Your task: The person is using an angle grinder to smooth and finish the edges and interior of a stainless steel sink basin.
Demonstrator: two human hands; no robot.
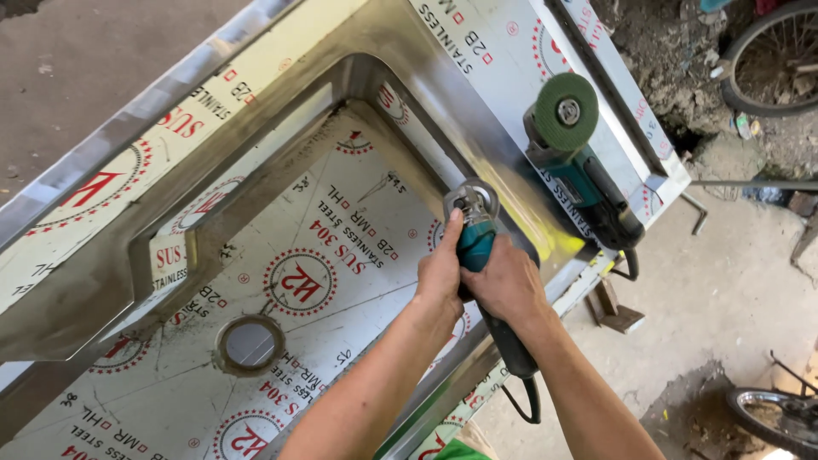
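Both forearms are bare from elbow to wrist, with no sleeves, gloves, watch or rings showing. The left hand (440, 274) and right hand (504, 285) are uncovered. At six o'clock a bright green scrap of clothing (457, 450) peeks in.

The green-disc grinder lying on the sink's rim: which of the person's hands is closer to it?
Right. The right hand grips the body of the held grinder, just below the lying green-disc grinder; the left hand clasps the held grinder's other side, farther away.
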